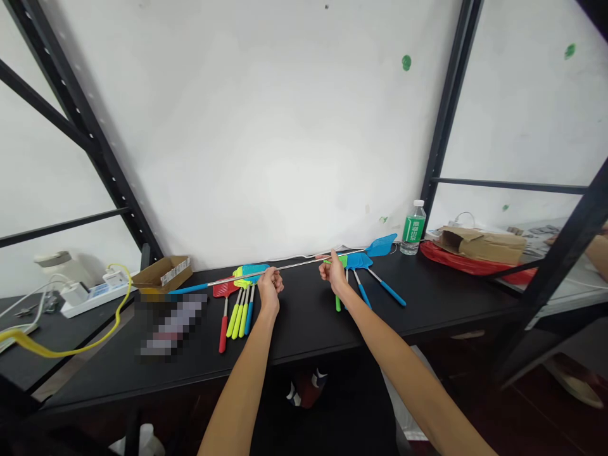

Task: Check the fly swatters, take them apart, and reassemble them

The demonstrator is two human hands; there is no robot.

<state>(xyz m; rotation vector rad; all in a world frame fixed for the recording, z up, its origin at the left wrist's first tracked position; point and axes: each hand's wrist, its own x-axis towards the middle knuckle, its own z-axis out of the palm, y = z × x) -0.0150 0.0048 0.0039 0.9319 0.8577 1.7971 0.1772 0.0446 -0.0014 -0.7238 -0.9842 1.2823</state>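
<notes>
A long blue fly swatter with a thin metal shaft, its blue head (381, 245) at the right, is held level above the table. My left hand (270, 286) is closed around the shaft near its middle. Further right, my right hand (334, 272) pinches the same shaft closer to the head. Beside my left hand lie a red fly swatter (223, 326), several yellow fly swatters (235, 318) and a blue fly swatter (249, 316). Below and beyond my right hand are a green fly swatter (338, 303) and blue fly swatters (393, 294), partly hidden by the hand.
A water bottle (413, 229) stands at the back right of the black table (304, 329). An open cardboard box (171, 276) and a power strip (97, 297) with a yellow cable (116, 323) are on the left. At right, a cardboard package (484, 246) rests on red plastic (456, 263).
</notes>
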